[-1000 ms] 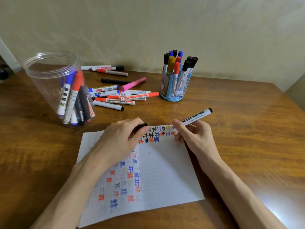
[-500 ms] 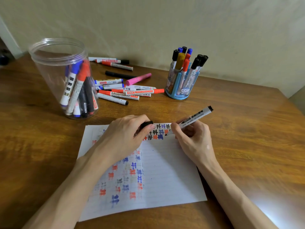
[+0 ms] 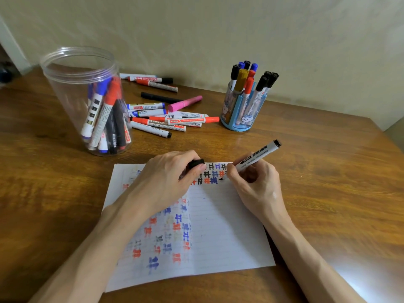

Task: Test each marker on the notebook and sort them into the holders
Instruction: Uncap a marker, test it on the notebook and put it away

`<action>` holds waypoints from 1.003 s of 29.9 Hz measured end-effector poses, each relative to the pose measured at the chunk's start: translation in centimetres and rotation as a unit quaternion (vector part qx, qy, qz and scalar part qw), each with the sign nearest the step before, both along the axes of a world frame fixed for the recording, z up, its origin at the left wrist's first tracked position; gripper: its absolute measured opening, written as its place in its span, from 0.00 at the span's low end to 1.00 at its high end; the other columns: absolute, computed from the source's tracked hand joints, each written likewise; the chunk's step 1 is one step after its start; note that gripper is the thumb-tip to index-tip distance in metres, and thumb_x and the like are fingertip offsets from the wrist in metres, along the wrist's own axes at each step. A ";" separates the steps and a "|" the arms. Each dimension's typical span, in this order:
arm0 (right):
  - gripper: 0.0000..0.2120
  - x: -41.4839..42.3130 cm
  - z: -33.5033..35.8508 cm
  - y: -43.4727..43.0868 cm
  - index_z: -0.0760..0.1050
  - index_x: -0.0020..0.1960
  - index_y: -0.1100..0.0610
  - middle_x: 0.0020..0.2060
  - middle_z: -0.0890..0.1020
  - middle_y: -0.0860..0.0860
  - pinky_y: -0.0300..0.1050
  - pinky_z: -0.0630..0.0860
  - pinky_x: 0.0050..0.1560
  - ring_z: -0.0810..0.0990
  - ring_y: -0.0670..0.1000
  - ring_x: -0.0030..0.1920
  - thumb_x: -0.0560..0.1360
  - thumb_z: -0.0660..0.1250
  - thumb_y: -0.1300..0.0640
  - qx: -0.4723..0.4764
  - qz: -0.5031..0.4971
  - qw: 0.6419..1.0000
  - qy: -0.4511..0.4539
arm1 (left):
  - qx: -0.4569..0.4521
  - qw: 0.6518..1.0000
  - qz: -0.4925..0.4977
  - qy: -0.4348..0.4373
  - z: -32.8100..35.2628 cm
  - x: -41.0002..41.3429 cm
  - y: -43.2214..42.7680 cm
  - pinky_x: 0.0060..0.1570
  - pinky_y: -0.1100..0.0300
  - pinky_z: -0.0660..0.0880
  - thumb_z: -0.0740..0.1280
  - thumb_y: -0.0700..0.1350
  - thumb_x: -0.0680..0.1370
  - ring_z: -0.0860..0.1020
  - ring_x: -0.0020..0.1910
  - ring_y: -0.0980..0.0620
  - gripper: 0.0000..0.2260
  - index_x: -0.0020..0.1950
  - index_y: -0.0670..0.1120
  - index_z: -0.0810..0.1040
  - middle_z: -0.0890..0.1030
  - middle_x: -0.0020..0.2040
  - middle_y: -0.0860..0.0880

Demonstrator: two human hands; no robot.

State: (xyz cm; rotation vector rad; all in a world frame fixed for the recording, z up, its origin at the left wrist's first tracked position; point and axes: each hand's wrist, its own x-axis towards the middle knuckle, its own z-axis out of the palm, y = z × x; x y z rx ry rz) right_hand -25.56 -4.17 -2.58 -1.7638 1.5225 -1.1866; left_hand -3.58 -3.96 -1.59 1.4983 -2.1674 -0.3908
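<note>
At notebook (image 3: pixel 218 226) top edge: right grip (image 3: pixel 255 182) pinches black marker (image 3: pixel 258 157), tip on paper; left grip (image 3: pixel 166 180) holds its cap (image 3: pixel 196 163); clear jar (image 3: pixel 72 101), blue holder (image 3: pixel 238 125) part-filled; loose markers (image 3: pixel 166 121) on worktop (image 3: pixel 328 193) likely untested, roughly third left

I got dim, warm, soft light, source unclear. Big white glare on table (image 3: pixel 371 278), lower right. Weak highlights on jar (image 3: pixel 78 62) rim. Dark shadow along notebook (image 3: pixel 229 237) right edge. Fisheye bend at edges. Centre was sharp, bottom corners soft.
</note>
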 end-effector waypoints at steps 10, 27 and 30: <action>0.07 -0.4 0.1 0.0 0.81 0.41 0.56 0.35 0.86 0.45 0.37 0.75 0.32 0.82 0.47 0.32 0.78 0.73 0.58 -0.006 0.027 0.999 -0.035 | -0.005 1.000 0.001 -0.002 -0.2 0.0 -0.1 0.43 0.53 0.78 0.55 0.62 0.83 0.77 0.44 0.60 0.14 0.54 0.56 0.75 0.78 0.43 0.59; 0.07 -0.4 0.0 0.0 0.80 0.40 0.58 0.34 0.85 0.45 0.39 0.76 0.32 0.82 0.50 0.33 0.77 0.72 0.60 -0.024 0.030 0.998 -0.044 | 0.001 1.000 0.001 -0.010 -0.2 0.1 -0.1 0.44 0.55 0.77 0.54 0.62 0.82 0.76 0.44 0.61 0.15 0.54 0.56 0.75 0.78 0.43 0.59; 0.07 -0.2 0.1 0.0 0.81 0.40 0.56 0.35 0.86 0.42 0.36 0.76 0.33 0.83 0.46 0.33 0.78 0.73 0.59 -0.011 0.030 0.999 -0.043 | 0.002 1.000 0.001 -0.008 -0.2 0.0 0.0 0.44 0.54 0.77 0.54 0.63 0.82 0.76 0.44 0.61 0.15 0.54 0.56 0.75 0.78 0.43 0.59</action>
